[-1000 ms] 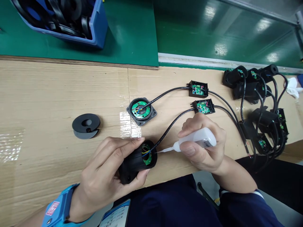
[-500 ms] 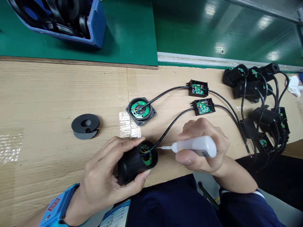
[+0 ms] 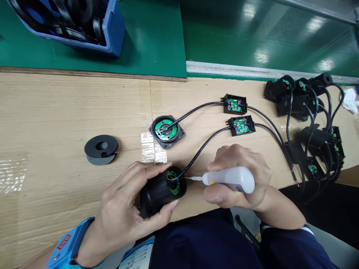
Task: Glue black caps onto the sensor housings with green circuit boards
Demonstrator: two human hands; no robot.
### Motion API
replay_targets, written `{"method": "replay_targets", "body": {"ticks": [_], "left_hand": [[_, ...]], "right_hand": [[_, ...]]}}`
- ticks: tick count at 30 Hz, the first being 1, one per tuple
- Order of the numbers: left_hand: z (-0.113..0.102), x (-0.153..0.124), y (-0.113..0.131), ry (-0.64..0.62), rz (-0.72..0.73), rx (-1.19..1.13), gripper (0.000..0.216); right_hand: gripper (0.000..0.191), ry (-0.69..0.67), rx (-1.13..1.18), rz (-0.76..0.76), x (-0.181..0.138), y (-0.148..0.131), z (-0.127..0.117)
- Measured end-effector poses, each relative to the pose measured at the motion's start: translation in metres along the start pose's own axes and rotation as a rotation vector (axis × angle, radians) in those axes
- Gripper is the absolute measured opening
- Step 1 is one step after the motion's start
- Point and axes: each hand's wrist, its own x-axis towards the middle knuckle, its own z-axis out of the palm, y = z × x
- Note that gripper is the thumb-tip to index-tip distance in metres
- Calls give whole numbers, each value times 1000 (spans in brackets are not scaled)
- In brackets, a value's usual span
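My left hand (image 3: 131, 203) is wrapped round a black cylindrical housing (image 3: 157, 196), tilted so its open end faces right. Inside that opening sits a green circuit board (image 3: 174, 185) with thin coloured wires. A black cable (image 3: 200, 149) runs from it up to a small open box (image 3: 241, 126) holding a green board. My right hand (image 3: 241, 179) grips a white squeeze bottle (image 3: 231, 178), nearly level, with its narrow nozzle tip at the rim of the housing's opening. Whether liquid comes out cannot be made out.
A square-flanged housing (image 3: 167, 131) is wired to another small box (image 3: 235, 104). Left lies a black slotted ring (image 3: 101, 149). Several wired housings (image 3: 291, 106) crowd the right side. A blue bin (image 3: 116, 31) of black parts stands on the green mat (image 3: 154, 45).
My right hand has tipped the bottle slightly, its rear end moving down and a little left. The nozzle stays at the housing's rim. My left hand holds nearly still.
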Motion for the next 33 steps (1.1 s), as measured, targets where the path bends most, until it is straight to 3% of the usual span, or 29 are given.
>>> {"method": "replay_targets", "body": {"ticks": [9, 24, 33], "left_hand": [[-2, 0, -1, -5, 14, 26, 47], [-3, 1, 1, -28, 4, 8, 47], [-3, 2, 2, -23, -5, 0, 46]], "right_hand": [[29, -23, 149, 53, -2, 2, -2], [39, 2, -115, -26, 1, 1, 0], [37, -14, -84, -14, 0, 0, -3]]}}
